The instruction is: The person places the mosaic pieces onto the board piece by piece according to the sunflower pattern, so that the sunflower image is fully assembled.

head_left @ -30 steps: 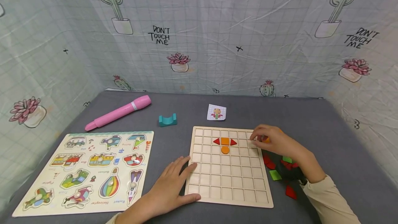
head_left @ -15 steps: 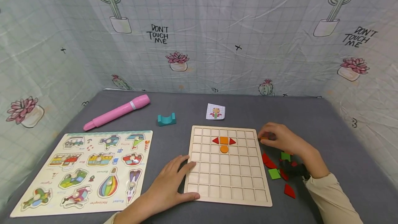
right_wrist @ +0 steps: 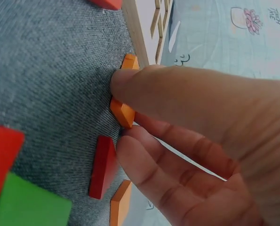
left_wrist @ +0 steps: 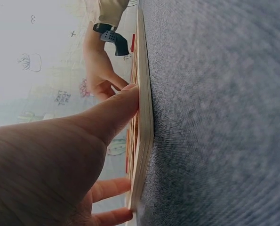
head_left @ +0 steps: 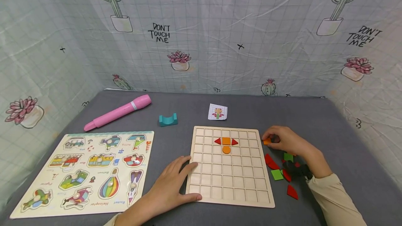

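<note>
My right hand [head_left: 284, 143] pinches an orange piece [right_wrist: 123, 111] between thumb and fingertips, on the grey cloth [head_left: 329, 138] just beside the board's [head_left: 230, 184] right edge. The piece is small, flat and thick-edged, bright orange, wooden-looking. Near it lie a red piece [right_wrist: 102, 167] on its edge, another orange one [right_wrist: 121, 203], and a green square [head_left: 277, 175]. My left hand [head_left: 171, 186] rests flat, fingers straight on the board's left edge, thumb against its near side. In the grid sit an orange square [head_left: 226, 141], two red triangles [head_left: 217, 141] and an orange disc [head_left: 226, 150].
</note>
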Motion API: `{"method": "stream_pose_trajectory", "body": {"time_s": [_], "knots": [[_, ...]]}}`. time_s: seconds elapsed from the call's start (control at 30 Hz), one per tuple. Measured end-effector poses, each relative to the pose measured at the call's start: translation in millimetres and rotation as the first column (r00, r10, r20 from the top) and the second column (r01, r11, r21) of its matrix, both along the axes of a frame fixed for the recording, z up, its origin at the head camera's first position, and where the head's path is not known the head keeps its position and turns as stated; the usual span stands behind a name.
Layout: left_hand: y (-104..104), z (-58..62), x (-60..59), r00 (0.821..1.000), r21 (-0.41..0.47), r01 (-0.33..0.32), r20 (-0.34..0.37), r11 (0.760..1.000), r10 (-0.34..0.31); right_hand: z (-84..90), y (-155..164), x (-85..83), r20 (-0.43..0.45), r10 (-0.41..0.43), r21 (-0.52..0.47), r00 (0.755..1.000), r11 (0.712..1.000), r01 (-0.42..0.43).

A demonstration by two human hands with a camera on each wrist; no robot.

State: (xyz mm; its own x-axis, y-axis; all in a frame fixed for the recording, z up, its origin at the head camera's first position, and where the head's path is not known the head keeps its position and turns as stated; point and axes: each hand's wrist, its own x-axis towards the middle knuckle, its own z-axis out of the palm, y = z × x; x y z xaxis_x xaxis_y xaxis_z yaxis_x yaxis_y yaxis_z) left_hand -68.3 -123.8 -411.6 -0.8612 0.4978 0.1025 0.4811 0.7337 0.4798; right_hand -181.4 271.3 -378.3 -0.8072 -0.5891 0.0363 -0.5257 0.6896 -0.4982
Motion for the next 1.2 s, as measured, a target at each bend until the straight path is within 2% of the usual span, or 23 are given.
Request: {"method": "stream_pose_trajectory", "body": {"time_s": [0.23,0.53,0.8,1.0,1.2], "knots": [[0,-0.5,0.4,1.000,-0.010,0.003,-0.025,1.000,-0.003,-2.1,-1,0.9,0.013,-0.025,-0.013,1.000,1.000,0.025],[0,-1.3,0.3,1.000,-0.022,0.000,-0.031,1.000,-0.001,-1.1,-3,2.9,-0.025,-0.014,-0.045,1.000,0.999,0.013],[0,-2.0,1.2,1.000,-0.026,-0.005,-0.027,1.000,0.004,2.0,-21,6.7,-0.001,0.044,-0.106,0.999,0.993,-0.044],[-1,-2.3,1.5,1.000,-0.029,-0.006,-0.026,1.000,0.005,1.1,-37,10.4,0.038,0.075,-0.083,0.996,0.994,-0.071],[0,-2.2,1.2,0.999,-0.035,0.001,-0.041,0.999,-0.003,0.4,-51,13.2,0.024,0.141,-0.098,0.990,0.986,-0.138]]}}
